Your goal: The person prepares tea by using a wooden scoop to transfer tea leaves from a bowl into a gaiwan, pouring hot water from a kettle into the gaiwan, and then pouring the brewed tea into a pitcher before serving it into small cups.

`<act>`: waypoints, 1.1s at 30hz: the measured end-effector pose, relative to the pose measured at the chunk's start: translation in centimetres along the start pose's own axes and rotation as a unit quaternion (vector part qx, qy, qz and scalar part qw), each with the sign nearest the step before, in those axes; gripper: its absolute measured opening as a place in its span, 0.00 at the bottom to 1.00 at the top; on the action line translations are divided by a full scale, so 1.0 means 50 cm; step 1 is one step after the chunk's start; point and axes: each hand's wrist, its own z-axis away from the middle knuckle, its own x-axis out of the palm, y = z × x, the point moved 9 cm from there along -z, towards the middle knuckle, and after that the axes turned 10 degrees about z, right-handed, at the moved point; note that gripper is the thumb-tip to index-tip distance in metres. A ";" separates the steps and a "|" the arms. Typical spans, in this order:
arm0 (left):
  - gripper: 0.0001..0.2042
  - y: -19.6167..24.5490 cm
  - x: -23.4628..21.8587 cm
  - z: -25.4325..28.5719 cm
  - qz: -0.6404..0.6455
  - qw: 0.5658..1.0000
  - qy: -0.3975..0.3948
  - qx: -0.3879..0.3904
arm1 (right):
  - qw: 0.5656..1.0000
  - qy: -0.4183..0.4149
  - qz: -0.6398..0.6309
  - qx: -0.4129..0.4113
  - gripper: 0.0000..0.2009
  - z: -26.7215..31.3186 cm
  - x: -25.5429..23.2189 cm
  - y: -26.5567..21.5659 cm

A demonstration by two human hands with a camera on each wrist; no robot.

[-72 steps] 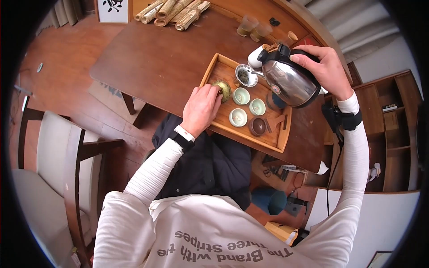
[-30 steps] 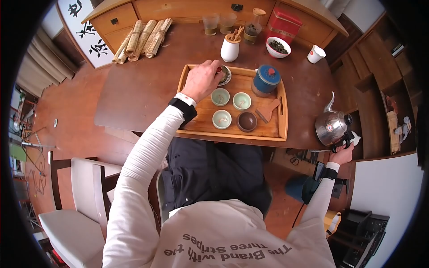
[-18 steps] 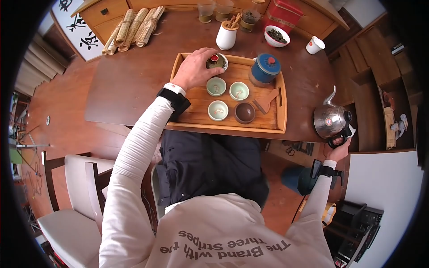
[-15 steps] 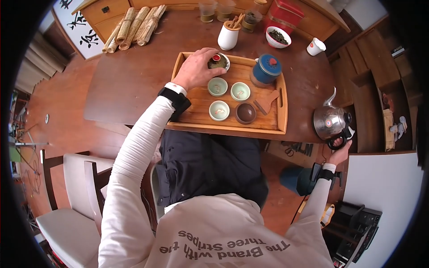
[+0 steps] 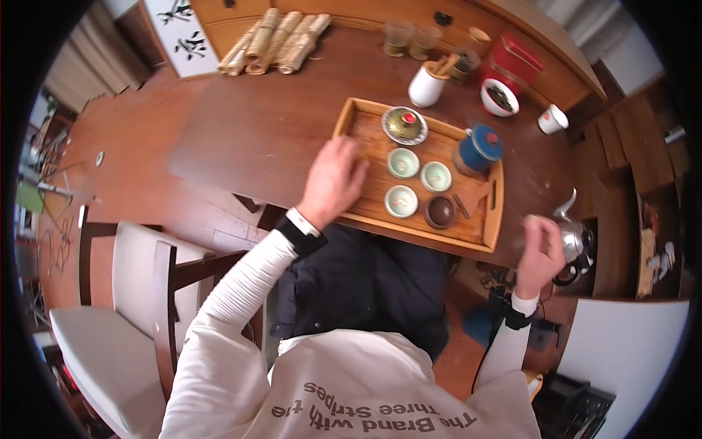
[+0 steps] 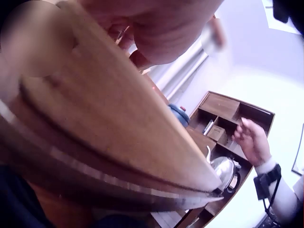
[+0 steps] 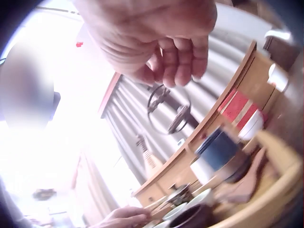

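Observation:
In the head view my left hand (image 5: pixel 333 179) hovers at the near left edge of the wooden tray (image 5: pixel 376 135), fingers loosely bent around nothing. A patterned bowl with its lid (image 5: pixel 404 126) on stands apart from it at the tray's far left. Three pale green cups, one of them (image 5: pixel 402 163) nearest the lidded bowl, and a brown cup (image 5: pixel 440 212) sit on the tray. My right hand (image 5: pixel 540 256) is raised beside the steel kettle (image 5: pixel 574 241), empty; in the right wrist view its fingers (image 7: pixel 183 59) bend loosely. The kettle stands at the table's right side.
A blue lidded pot (image 5: pixel 479 148) is at the tray's right. Behind the tray stand a white tool holder (image 5: pixel 426 86), a bowl of leaves (image 5: pixel 500 98), a red box (image 5: pixel 512 62) and a white cup (image 5: pixel 553 119). Bamboo rolls (image 5: pixel 272 44) lie at the back left.
My left hand has left the lidded bowl and come back toward my body. My right hand has let go of the kettle's handle and risen to its left. The head view has shifted and turned.

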 end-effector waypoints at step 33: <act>0.08 0.015 0.014 0.062 -0.053 0.998 0.035 0.022 | 0.892 -0.353 0.035 -0.279 0.25 -0.119 0.543 -0.113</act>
